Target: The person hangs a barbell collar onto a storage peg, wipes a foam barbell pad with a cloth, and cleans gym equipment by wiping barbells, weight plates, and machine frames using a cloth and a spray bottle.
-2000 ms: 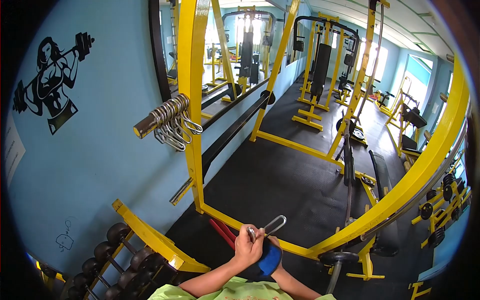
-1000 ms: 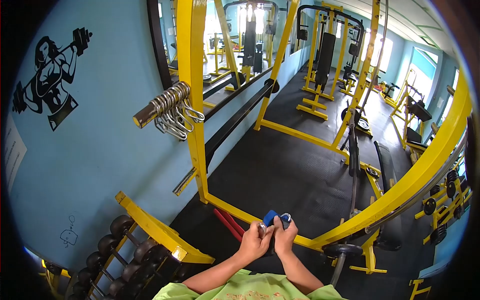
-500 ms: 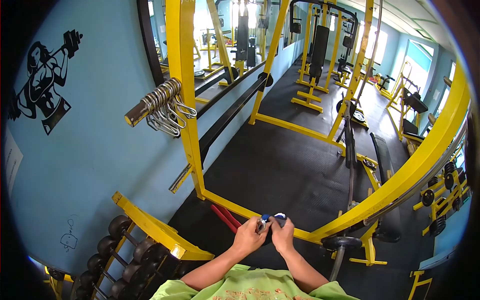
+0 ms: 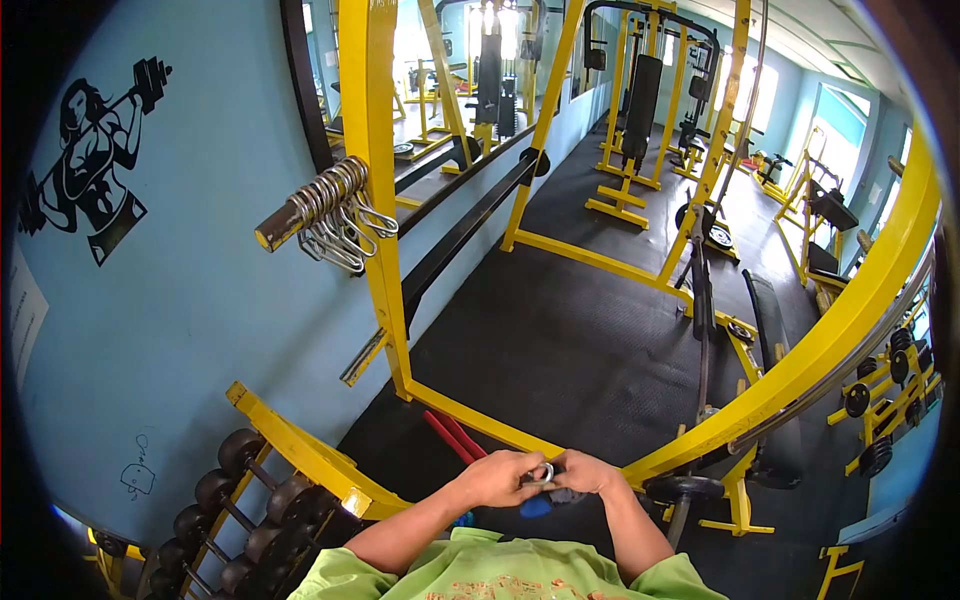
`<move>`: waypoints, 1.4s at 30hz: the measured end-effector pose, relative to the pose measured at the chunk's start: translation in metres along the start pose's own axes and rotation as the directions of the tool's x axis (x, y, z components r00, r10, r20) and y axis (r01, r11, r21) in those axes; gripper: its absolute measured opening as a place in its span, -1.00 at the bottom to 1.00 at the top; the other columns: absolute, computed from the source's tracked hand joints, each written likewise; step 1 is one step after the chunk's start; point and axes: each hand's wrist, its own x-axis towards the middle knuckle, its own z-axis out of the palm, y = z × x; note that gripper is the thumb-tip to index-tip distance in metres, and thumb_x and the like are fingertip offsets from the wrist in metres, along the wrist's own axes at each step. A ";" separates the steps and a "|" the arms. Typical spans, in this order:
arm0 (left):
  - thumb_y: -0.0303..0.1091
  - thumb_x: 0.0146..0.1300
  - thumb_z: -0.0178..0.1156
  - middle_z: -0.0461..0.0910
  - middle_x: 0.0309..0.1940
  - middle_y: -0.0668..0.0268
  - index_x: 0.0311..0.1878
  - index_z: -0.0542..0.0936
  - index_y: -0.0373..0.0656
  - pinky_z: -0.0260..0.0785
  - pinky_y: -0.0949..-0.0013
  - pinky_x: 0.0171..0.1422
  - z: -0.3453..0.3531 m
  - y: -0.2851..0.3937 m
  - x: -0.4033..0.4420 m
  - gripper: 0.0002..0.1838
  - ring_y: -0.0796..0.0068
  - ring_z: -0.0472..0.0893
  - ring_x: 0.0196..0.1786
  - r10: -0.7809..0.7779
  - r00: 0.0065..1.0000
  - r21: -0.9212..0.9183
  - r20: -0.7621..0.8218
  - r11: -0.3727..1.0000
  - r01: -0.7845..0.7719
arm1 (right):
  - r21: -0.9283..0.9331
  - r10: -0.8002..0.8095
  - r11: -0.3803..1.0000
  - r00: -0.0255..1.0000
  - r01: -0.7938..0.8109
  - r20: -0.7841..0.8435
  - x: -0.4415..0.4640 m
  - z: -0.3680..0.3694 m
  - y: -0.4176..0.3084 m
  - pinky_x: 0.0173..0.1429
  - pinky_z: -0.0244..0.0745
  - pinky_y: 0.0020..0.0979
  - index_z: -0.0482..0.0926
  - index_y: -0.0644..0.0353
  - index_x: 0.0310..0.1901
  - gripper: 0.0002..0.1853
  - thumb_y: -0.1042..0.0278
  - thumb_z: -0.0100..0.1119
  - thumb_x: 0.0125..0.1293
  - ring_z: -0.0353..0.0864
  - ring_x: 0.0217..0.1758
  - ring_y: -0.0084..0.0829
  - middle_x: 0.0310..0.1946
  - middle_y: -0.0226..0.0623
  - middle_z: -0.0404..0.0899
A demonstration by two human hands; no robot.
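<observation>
Close in front of my green shirt, my two hands meet at the lower middle of the view. My left hand (image 4: 500,478) is closed on a small silver metal spring collar (image 4: 546,470), whose ring shows between the hands. My right hand (image 4: 590,473) is closed at the ring's other side, with a dark and blue cloth (image 4: 537,507) hanging below the fingers. How the right fingers grip the cloth is partly hidden. Several similar silver spring collars (image 4: 335,210) hang on a peg of the yellow rack (image 4: 372,150), ahead and to the left.
Dumbbells (image 4: 240,452) rest on a yellow stand at the lower left. A red bar-like object (image 4: 452,437) lies on the black floor beyond my left hand. A barbell (image 4: 703,345) and a black bench (image 4: 768,320) stand to the right. A mirror lines the left wall.
Both hands have come slightly lower and turned inward. The cloth, earlier above the fingers, now hangs beneath them, and the metal ring shows more plainly between the hands.
</observation>
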 end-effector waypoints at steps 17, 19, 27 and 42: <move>-0.20 0.23 0.35 0.33 -0.60 0.49 -0.38 0.43 -0.13 0.22 0.48 -0.39 0.022 -0.026 -0.021 -0.70 0.71 0.31 -0.48 -0.378 0.912 -0.370 -0.160 0.879 0.300 | 0.681 0.313 0.401 0.607 0.613 -0.730 0.004 0.030 0.022 -0.11 0.40 -0.50 0.58 0.27 -0.31 -0.85 0.45 0.17 0.04 0.49 -0.33 -0.53 -0.42 -0.46 0.53; -0.20 0.28 0.30 0.31 -0.61 0.55 -0.41 0.39 -0.14 0.20 0.53 -0.47 0.024 -0.036 -0.024 -0.67 0.77 0.29 -0.52 -0.468 0.809 -0.556 -0.355 0.801 0.219 | 0.638 0.327 0.387 0.548 0.665 -0.770 -0.007 0.026 0.013 -0.14 0.38 -0.52 0.57 0.27 -0.34 -0.88 0.44 0.18 0.07 0.45 -0.38 -0.56 -0.46 -0.49 0.49; -0.02 0.35 0.16 0.29 -0.69 0.43 -0.33 0.31 -0.01 0.11 0.50 -0.67 -0.029 -0.050 -0.053 -0.67 0.59 0.30 -0.68 -0.910 0.409 -0.986 -0.074 0.128 0.107 | -0.103 -0.039 0.993 0.642 -0.063 -0.766 0.005 0.062 0.017 -0.16 0.53 -0.23 0.38 0.20 0.17 -0.32 0.16 0.45 0.04 0.65 -0.31 -0.09 -0.34 -0.05 0.63; 0.01 0.38 0.05 0.38 -0.53 0.28 -0.25 0.42 -0.19 0.26 0.56 -0.61 -0.117 -0.064 -0.126 -0.61 0.50 0.40 -0.50 -0.789 0.601 -0.865 0.125 -0.384 -0.324 | -0.604 -0.603 0.734 0.708 0.310 -0.368 0.126 0.113 -0.151 -0.35 0.51 -0.27 0.52 -0.08 0.14 -0.40 0.31 0.45 -0.03 0.62 -0.37 -0.18 -0.36 -0.26 0.57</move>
